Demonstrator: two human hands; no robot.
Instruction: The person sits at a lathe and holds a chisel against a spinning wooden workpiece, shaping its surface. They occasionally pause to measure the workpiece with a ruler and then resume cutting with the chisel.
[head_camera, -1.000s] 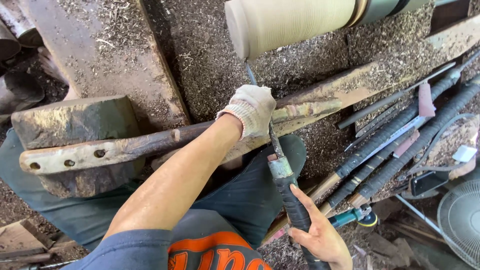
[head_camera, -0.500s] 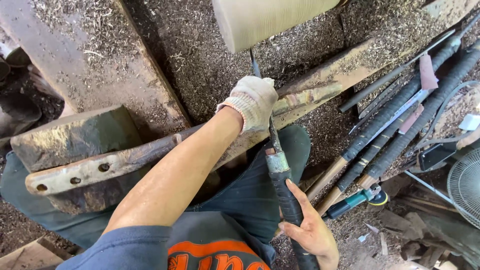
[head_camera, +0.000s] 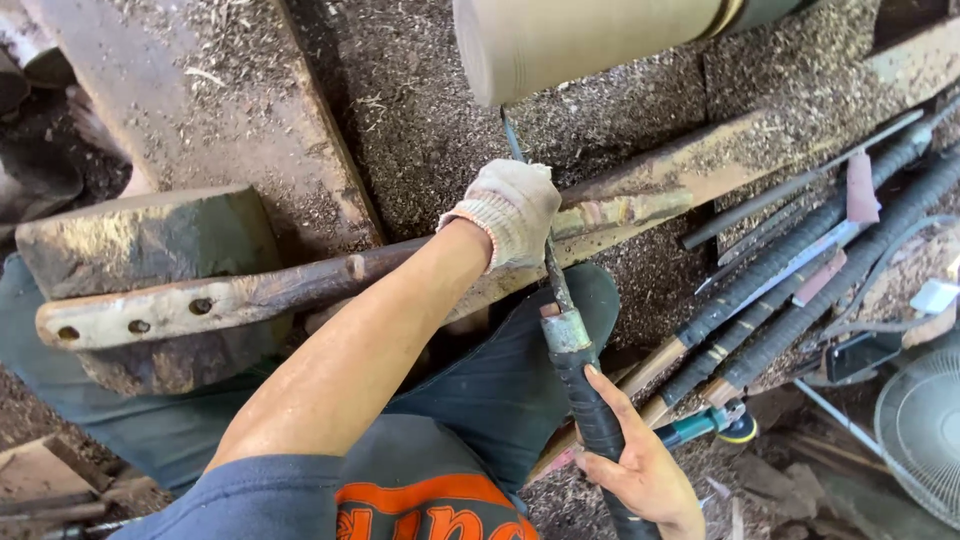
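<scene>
**Turning chisel held against pale cylinder**

Left hand (head_camera: 515, 212), in a knit glove, is closing its fingers over the metal shaft of the long chisel (head_camera: 565, 335) at centre frame, resting on the rusty bar (head_camera: 300, 290). Right hand (head_camera: 640, 470), bare, is gripping the wrapped black handle at lower centre. Chisel tip is meeting the pale cylinder (head_camera: 590, 40) at top. Spare tools (head_camera: 800, 270) are lying at right. No containers in view.

Top edge cuts off the pale cylinder (head_camera: 590, 45).
</scene>
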